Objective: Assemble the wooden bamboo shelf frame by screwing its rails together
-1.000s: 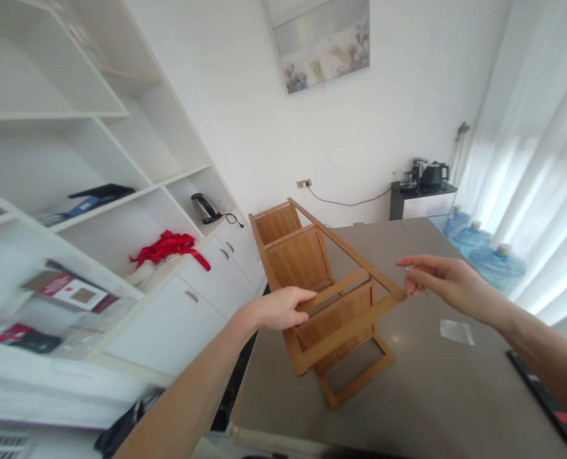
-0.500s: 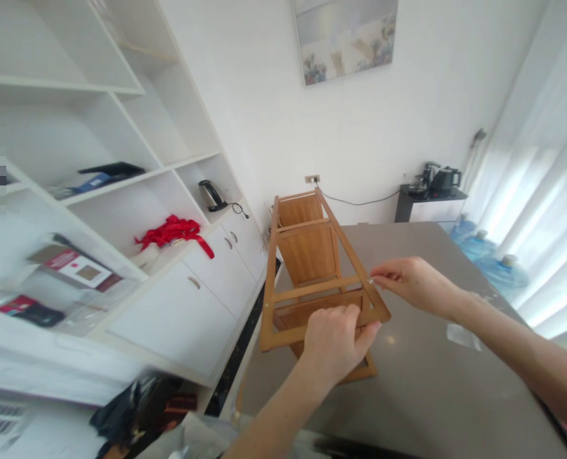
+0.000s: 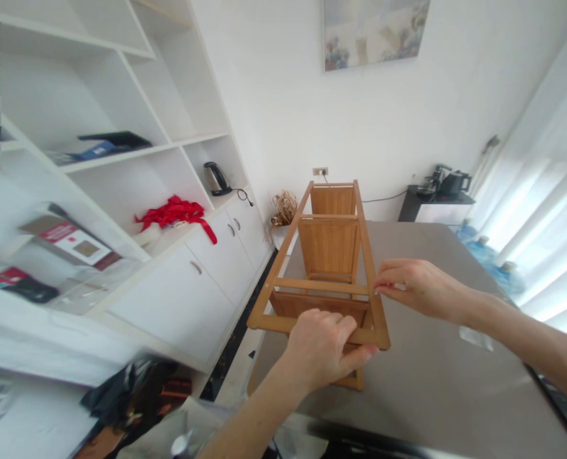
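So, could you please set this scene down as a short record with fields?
Left hand: the left hand grips the near crossbar of the wooden rack.
Right hand: the right hand has its fingertips at the right rail; any small item in them is too small to name.
Surface: grey table.
Left side: white shelves with red ribbon and a kettle.
Right side: blue water bottles beyond the table.

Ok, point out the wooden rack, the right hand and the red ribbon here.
Wooden rack [image 3: 330, 250]: head view, on its middle panel.
Right hand [image 3: 416, 288]: head view, on its back.
Red ribbon [image 3: 175, 211]: head view, on its bunched part.
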`<state>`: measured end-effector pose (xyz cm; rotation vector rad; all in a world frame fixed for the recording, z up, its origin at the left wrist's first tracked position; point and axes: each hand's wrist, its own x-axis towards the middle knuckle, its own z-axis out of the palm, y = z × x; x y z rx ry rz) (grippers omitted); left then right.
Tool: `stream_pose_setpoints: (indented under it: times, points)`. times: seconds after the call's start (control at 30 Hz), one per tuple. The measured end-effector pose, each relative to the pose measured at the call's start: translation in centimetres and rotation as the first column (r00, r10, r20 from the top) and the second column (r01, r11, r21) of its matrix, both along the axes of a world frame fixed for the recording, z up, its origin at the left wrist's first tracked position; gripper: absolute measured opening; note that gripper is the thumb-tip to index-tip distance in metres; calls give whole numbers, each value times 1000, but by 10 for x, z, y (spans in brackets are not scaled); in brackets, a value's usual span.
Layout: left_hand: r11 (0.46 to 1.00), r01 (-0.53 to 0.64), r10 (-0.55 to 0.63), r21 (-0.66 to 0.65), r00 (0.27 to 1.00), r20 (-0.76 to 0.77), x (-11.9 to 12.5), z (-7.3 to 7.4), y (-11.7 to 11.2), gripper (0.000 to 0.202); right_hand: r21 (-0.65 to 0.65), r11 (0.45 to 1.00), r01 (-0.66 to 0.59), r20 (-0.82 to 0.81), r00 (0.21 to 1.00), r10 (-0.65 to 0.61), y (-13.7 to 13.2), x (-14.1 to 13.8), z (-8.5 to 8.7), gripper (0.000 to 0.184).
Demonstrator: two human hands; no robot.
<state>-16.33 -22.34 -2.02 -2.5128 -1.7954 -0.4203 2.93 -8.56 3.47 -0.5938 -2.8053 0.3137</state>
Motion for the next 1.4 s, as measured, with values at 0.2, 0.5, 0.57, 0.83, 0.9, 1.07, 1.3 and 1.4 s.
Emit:
stream_pose_setpoints:
  times: [0.2,0.5,0.57,0.83,0.9,1.07,1.3,1.4]
  points:
    - [999,33,-33,-22,999,10,-20,0,-5,48,4,998,57,48,997,-57,-11,-12,-6,22]
    - [999,37,-36,-23,999,30,-31,-1,-4,48,-40,997,65,68,996,-62,-13,-19,-5,25]
    - [999,35,-34,-29,999,34,-31,-2,-4,48,-54,996,69,73,995,-65,-12,-20,-5,27]
    - [999,27,-25,-34,998,57,-33,-1,-3,49,-79,994,70,81,995,-64,-10,-24,-7,29]
    - [999,27,-25,-37,997,66,-33,-1,-3,49,-65,994,84,84,993,-78,-11,-24,-6,27]
    - [999,26,-23,-38,997,80,-35,-1,-1,48,42,997,64,69,995,-66,-13,-25,-6,26]
    - [998,37,-33,-49,996,82,-35,0,1,47,327,945,-18,130,991,-26,-26,-34,-8,23]
    - [998,32,-29,-47,996,79,-35,-1,1,47,294,956,-3,161,986,-47,-29,-38,-6,21]
